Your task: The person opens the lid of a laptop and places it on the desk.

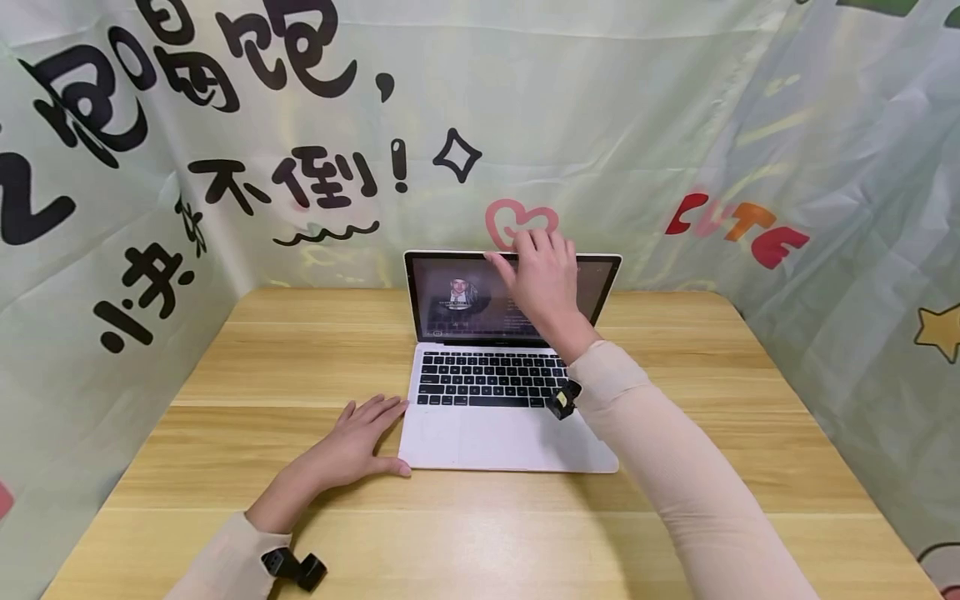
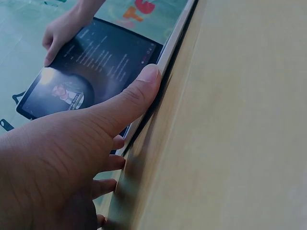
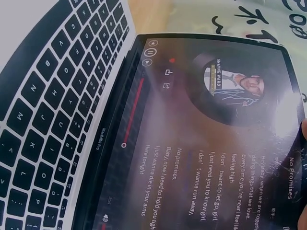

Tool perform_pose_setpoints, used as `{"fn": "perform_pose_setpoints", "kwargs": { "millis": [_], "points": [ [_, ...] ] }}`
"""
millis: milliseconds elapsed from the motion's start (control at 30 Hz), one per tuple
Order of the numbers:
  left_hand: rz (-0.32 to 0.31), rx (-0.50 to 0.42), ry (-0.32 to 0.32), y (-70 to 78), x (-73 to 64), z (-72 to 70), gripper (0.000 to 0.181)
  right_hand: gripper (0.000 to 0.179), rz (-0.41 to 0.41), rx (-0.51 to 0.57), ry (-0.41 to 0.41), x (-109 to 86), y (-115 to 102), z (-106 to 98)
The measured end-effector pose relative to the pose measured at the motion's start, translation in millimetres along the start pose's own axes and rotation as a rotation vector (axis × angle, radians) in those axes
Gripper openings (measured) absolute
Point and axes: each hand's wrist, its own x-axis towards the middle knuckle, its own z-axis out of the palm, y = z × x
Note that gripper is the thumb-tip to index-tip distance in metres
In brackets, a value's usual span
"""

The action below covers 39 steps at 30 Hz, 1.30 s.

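Observation:
A silver laptop [image 1: 435, 442] stands unfolded on the wooden table, its lit screen [image 1: 465, 312] tilted up at the back. My right hand [image 1: 543, 279] grips the top edge of that screen, fingers over the rim and thumb to the left, covering part of the display. On the base's left edge lie the spread fingertips and thumb of my left hand [image 1: 356, 446]. From the left wrist, the thumb [image 2: 139, 93] presses near the front corner. A music player with song lyrics [image 3: 192, 177] fills the screen beside the black keyboard [image 3: 45, 112] in the right wrist view.
The table [image 1: 300, 350] has wood-grain planks. A pale cloth backdrop [image 1: 600, 125] with printed lettering hangs behind it and along both sides. Small black cameras [image 1: 296, 568] sit on both wrists, and the right forearm [image 1: 675, 475] crosses the laptop's right side.

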Motion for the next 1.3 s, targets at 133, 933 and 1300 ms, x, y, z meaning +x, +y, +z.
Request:
{"fn": "perform_pose_setpoints", "kwargs": {
  "millis": [133, 933, 1300],
  "points": [
    [0.002, 0.001, 0.004, -0.2, -0.2, -0.2, 0.107, 0.047, 0.024, -0.013, -0.022, 4.5, 1, 4],
    [-0.014, 0.0, -0.003, 0.6, 1.6, -1.5, 0.107, 0.05, 0.301, 0.015, -0.189, 33.4, 10, 38],
    [-0.011, 0.009, 0.005, -1.9, 0.8, 2.0, 0.107, 0.05, 0.33, 0.026, -0.224, 39.3, 16, 51]
  ]
}}
